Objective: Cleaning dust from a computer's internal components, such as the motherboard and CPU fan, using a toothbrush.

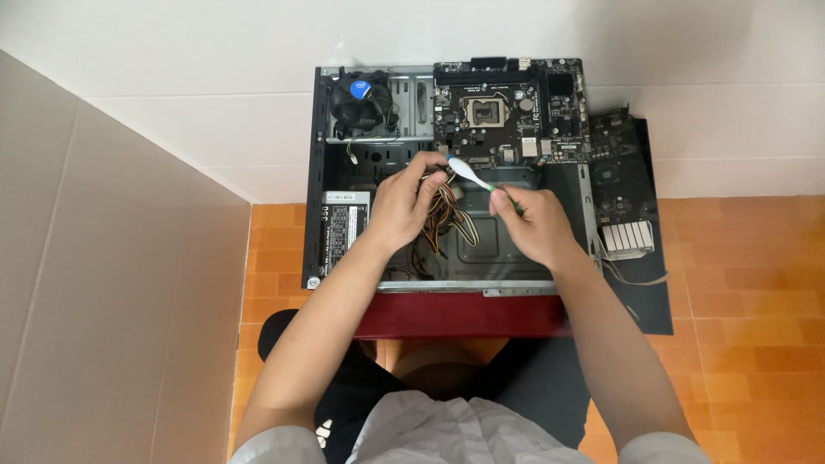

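Orange floor, open computer case (320, 172): left hand (404, 202) fingers grasping cable bundle (454, 219), right hand (533, 225) fingers grasping toothbrush (471, 172).

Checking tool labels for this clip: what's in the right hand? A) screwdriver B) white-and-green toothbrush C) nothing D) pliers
B: the right hand pinches the green end of a white-and-green toothbrush, its white head pointing toward the bundle of wires that the left hand holds inside the open computer case.
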